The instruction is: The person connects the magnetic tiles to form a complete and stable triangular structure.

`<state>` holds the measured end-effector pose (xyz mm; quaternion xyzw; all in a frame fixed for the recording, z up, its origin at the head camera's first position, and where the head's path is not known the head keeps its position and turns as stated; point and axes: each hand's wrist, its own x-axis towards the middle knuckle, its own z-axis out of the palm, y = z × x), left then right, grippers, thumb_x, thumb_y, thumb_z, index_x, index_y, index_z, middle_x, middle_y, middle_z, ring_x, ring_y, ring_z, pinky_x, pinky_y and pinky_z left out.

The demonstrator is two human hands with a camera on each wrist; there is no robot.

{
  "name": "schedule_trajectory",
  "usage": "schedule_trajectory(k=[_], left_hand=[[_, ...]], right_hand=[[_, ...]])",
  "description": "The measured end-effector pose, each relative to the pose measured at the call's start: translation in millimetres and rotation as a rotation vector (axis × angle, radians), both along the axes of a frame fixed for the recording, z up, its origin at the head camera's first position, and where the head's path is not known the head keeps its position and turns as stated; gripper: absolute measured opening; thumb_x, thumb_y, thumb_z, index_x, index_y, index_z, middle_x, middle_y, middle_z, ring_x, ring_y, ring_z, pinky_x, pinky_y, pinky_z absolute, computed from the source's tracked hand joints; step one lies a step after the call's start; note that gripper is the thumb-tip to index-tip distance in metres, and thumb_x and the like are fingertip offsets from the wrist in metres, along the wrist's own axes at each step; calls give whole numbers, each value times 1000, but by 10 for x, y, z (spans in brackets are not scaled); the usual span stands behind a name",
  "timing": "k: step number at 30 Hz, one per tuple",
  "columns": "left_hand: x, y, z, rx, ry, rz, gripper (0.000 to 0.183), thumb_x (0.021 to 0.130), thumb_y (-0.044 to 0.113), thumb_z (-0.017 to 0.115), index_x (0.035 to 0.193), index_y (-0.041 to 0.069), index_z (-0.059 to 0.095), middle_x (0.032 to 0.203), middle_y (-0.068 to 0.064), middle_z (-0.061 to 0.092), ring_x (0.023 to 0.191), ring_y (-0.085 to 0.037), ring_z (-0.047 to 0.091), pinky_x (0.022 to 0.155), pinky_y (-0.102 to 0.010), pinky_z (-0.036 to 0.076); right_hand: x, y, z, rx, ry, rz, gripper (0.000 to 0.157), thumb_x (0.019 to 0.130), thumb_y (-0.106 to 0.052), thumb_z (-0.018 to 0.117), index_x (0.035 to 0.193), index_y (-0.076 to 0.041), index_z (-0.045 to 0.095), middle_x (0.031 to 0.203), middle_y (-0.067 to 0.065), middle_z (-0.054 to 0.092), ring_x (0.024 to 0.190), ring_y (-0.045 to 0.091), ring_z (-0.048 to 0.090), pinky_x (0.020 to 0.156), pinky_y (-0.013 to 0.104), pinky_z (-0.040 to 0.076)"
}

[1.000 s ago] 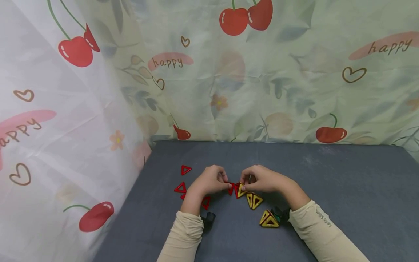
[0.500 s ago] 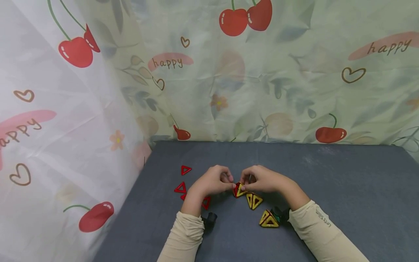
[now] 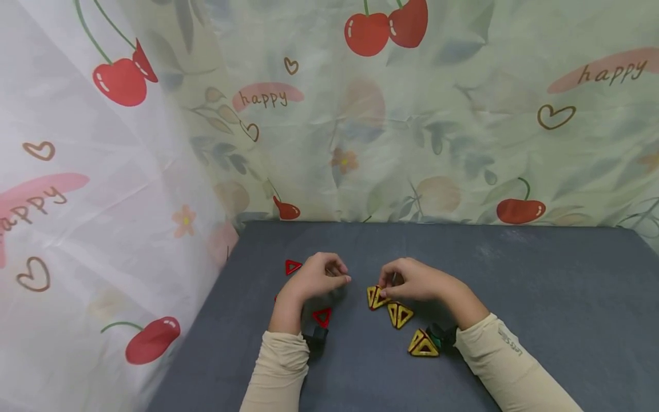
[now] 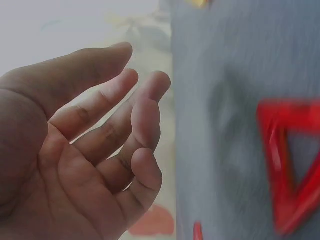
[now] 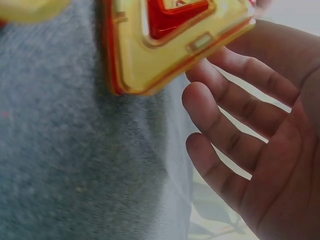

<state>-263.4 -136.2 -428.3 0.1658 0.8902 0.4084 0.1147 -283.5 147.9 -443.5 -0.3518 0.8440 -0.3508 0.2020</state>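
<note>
My left hand hovers above the table with nothing in it, fingers loosely bent. Below its wrist lies a red triangular magnetic tile, large and blurred at the right of the left wrist view. A second red triangular tile is partly hidden behind this hand. The right hand pinches a yellow triangular magnetic tile backed with red, between thumb and index finger. It sits against a second yellow tile on its left. The other right fingers are spread, seen in the right wrist view.
Nearer me, a pair of yellow triangular tiles lies just below the right fingertips. Another yellow tile group lies by the right wrist's black camera. A patterned curtain stands behind the dark grey table.
My left hand has set a tile against the right-hand one, let go and drawn back leftward. The left tile of that pair now looks yellow instead of red. The right hand stays put.
</note>
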Motion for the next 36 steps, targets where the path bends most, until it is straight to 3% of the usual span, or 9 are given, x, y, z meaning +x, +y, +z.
schedule_trajectory(k=[7, 12, 20, 25, 30, 36], left_hand=[[43, -273, 100, 28, 24, 141, 13, 100, 23, 76, 105, 11, 74, 101, -5, 75, 84, -16, 68, 74, -34, 55], [44, -292, 137, 42, 54, 186, 13, 100, 23, 76, 105, 12, 74, 101, -5, 74, 84, -16, 68, 75, -34, 55], [91, -162, 172, 36, 72, 157, 13, 100, 27, 76, 106, 15, 74, 103, -2, 74, 87, -17, 67, 78, -36, 56], [143, -257, 151, -9, 101, 157, 11, 100, 25, 76, 103, 15, 74, 101, -1, 72, 85, -19, 68, 73, -35, 56], [201, -462, 87, -78, 111, 124, 7, 99, 20, 76, 101, 13, 74, 95, -2, 72, 81, -19, 67, 71, -34, 55], [256, -674, -32, -160, 67, 99, 7, 96, 12, 78, 99, 9, 72, 90, -4, 68, 78, -17, 63, 70, -32, 53]], right_hand=[[96, 8, 190, 13, 55, -13, 8, 104, -23, 70, 108, -17, 75, 97, -2, 73, 83, 21, 69, 70, 31, 56], [214, -90, 358, -21, 167, 16, 8, 104, -23, 71, 108, -17, 74, 101, -6, 70, 85, 15, 66, 75, 30, 56], [403, -345, 409, -35, 260, 50, 12, 103, -29, 72, 109, -19, 74, 104, -8, 69, 84, 8, 64, 75, 27, 55], [492, -470, 487, -51, 288, 48, 10, 103, -30, 72, 109, -22, 73, 105, -9, 69, 81, 5, 63, 74, 26, 55], [544, -668, 511, -86, 252, 57, 11, 104, -30, 72, 112, -23, 74, 111, -5, 71, 87, 7, 64, 80, 28, 55], [503, -907, 331, -77, 152, 67, 17, 102, -26, 73, 118, -19, 74, 120, 5, 71, 91, 10, 65, 86, 28, 56]])
